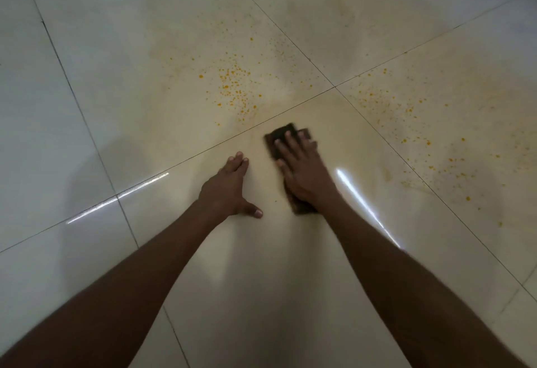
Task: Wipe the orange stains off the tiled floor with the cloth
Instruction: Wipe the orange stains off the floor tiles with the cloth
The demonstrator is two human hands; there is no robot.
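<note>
On the tiled floor (87, 106), right hand (305, 173) presses the dark cloth (280, 133) flat, fingers straight; left hand (229, 187) braces open beside it. Orange stains (232, 83) lie beyond the grout line, untouched. Risk: wet glossy tile may let the bracing palm slip, or strokes smear residue.

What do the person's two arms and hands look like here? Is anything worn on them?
Both forearms are bare as far as the picture shows: no sleeves, no gloves. No watch, bracelet or ring shows on the left hand or the right hand. The fingernails are short. The right hand is slightly blurred.
</note>
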